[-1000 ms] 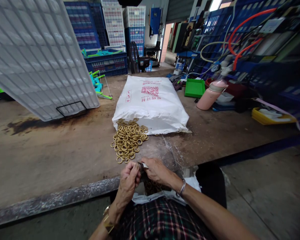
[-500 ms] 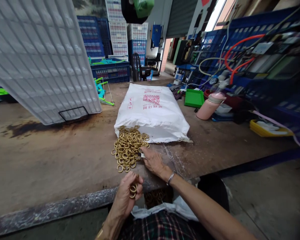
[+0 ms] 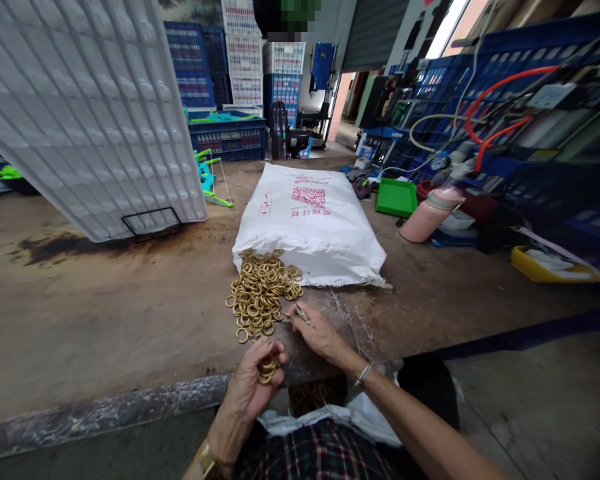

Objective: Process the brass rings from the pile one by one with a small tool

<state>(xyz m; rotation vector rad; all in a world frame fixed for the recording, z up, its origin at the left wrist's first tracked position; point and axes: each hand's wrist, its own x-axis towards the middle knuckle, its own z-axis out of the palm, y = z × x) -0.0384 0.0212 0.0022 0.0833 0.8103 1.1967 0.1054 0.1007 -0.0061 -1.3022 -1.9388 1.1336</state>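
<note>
A heap of brass-coloured rings (image 3: 260,293) spills from the mouth of a white woven sack (image 3: 310,227) with red print. My left hand (image 3: 253,380), in front of the heap, is curled around a few more rings (image 3: 267,369). To the right of the heap, my right hand (image 3: 323,337) is closed on a small pale metal tool (image 3: 303,314), its kind unclear. At that hand's fingertips, one ring (image 3: 286,315) appears to touch the tool or the fingers; I cannot tell which. Below the table edge, more rings (image 3: 313,393) show dimly in a dark container.
A tall whitish ribbed panel (image 3: 105,120) stands at the left on the wooden table (image 3: 130,320). To the right are a green tray (image 3: 396,197), a pink bottle (image 3: 427,217) and a yellow tray (image 3: 550,267). Stacked crates (image 3: 243,67) fill the background.
My right hand has drawn back slightly to the right from the heap, and the metal tool shows more plainly. My left hand stays nearly in place, with more rings showing in it.
</note>
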